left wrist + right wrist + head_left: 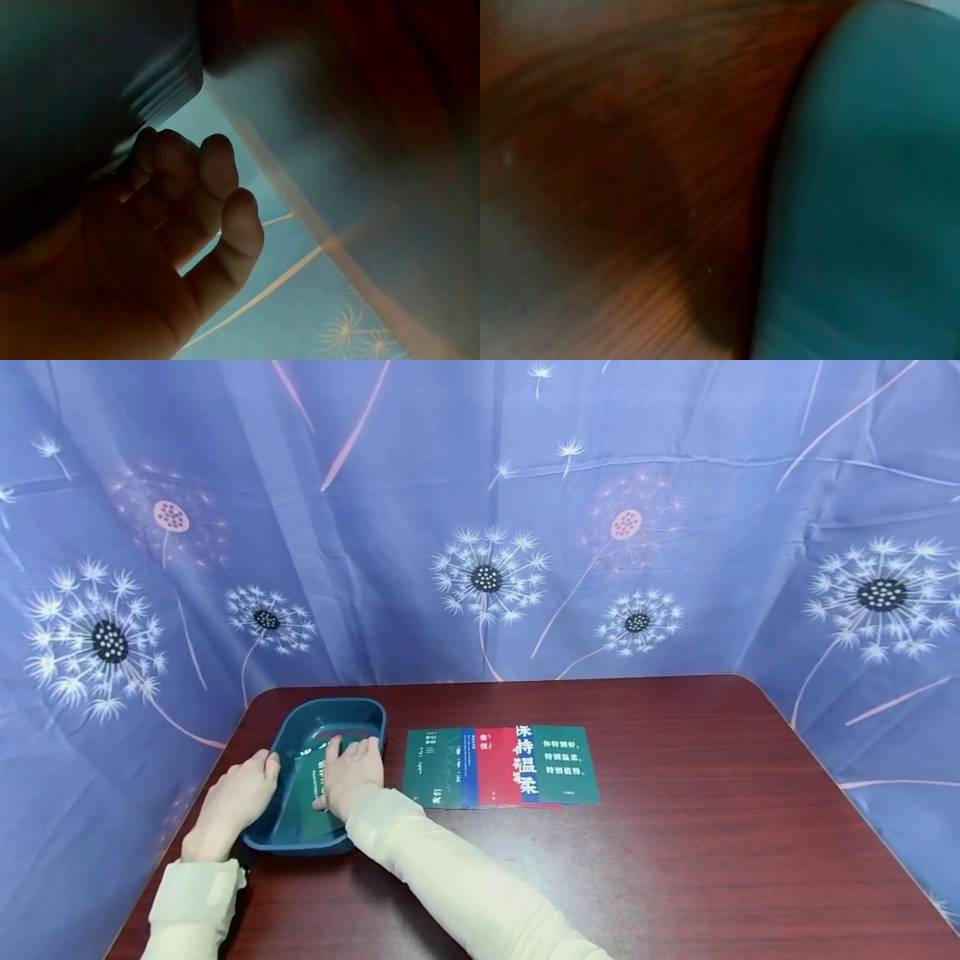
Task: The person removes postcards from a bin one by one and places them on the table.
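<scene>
A dark teal plastic basin (318,842) stands at the table's left side. My left hand (234,797) grips its left rim; in the left wrist view the curled fingers (244,225) lie along the basin's outer wall (82,82). Inside the basin lies a green card (306,789) with white writing, with a bit of red showing behind it. Over that card my right hand (354,775) reaches in with fingers spread and fairly straight, partly covering it. The right wrist view shows the basin's outer side (870,187) beside the wood, with no fingers visible.
Right of the basin, a row of overlapping cards (498,768) in green, blue and red lies on the reddish-brown table (675,860). A blue curtain (405,527) with dandelion prints hangs behind and at both sides of the table.
</scene>
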`<state>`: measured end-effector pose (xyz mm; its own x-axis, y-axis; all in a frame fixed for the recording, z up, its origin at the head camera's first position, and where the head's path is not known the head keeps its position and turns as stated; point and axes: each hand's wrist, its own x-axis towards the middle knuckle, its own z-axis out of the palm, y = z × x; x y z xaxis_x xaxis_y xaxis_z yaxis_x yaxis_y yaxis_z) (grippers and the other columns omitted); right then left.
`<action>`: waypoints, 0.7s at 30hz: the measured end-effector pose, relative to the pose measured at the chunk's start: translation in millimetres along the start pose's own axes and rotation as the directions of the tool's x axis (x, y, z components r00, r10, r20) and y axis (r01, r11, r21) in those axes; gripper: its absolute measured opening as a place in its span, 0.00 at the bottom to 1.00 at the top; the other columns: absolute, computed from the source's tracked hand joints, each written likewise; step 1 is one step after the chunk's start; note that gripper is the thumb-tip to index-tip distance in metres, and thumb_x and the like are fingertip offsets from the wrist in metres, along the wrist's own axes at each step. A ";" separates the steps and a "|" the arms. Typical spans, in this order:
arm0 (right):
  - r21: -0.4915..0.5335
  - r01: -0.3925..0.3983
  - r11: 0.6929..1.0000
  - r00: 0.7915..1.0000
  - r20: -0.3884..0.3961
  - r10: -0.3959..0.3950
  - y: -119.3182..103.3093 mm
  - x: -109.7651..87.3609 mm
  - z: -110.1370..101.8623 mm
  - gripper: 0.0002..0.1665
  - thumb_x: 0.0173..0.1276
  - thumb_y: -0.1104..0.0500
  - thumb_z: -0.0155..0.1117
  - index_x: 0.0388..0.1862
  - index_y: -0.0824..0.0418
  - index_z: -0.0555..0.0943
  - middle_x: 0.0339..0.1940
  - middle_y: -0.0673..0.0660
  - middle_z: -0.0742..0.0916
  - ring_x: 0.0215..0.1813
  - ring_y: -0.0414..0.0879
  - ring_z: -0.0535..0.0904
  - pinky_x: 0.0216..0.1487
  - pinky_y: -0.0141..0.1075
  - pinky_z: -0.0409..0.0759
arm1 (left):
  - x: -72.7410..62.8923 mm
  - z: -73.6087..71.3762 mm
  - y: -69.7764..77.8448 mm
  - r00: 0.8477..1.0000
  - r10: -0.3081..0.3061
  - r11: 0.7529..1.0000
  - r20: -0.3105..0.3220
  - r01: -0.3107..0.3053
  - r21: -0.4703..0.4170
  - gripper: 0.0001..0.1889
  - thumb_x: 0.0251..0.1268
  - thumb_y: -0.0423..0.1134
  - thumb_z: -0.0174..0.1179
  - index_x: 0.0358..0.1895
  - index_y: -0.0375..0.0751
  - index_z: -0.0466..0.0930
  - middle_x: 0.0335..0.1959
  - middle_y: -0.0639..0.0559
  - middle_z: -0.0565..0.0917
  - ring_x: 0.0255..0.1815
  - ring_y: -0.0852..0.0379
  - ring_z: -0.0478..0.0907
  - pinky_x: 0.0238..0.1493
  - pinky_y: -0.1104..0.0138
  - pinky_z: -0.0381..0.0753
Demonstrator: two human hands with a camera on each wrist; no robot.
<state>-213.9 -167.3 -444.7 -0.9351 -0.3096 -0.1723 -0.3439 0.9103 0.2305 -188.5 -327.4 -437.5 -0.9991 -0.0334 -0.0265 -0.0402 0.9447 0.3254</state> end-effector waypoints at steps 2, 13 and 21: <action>0.035 0.003 0.999 1.000 -0.029 -0.002 0.4 -0.6 0.7 0.66 0.48 0.15 0.54 0.80 0.45 0.49 0.68 0.48 0.74 0.70 0.45 0.65 0.69 0.44 0.53 | -0.3 -0.3 -0.8 1.000 -0.006 1.000 0.005 0.006 -0.001 0.25 0.80 0.50 0.33 0.52 0.30 0.71 0.44 0.24 0.77 0.38 0.30 0.78 0.35 0.40 0.73; 0.258 0.046 0.965 0.990 -0.140 -0.010 10.1 -5.5 -3.2 0.58 0.63 0.33 0.64 0.80 0.54 0.47 0.36 0.42 0.86 0.52 0.42 0.77 0.61 0.39 0.59 | -0.9 -0.4 -3.7 1.000 0.009 1.000 -0.015 -0.009 0.007 0.23 0.80 0.49 0.33 0.46 0.33 0.72 0.41 0.25 0.78 0.37 0.29 0.78 0.32 0.40 0.73; 0.308 0.073 0.949 0.963 -0.270 0.014 17.5 -11.1 -2.1 0.40 0.65 0.44 0.65 0.71 0.54 0.64 0.24 0.45 0.83 0.33 0.39 0.79 0.50 0.37 0.64 | 0.5 0.3 -2.5 1.000 0.012 1.000 -0.011 -0.012 0.001 0.23 0.80 0.50 0.33 0.45 0.33 0.71 0.40 0.24 0.78 0.37 0.29 0.78 0.32 0.41 0.72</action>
<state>-209.8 -148.4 -436.7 -0.9282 -0.3596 0.0957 -0.3678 0.9256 -0.0889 -188.9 -329.7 -438.6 -0.9996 -0.0256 -0.0117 -0.0280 0.9455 0.3243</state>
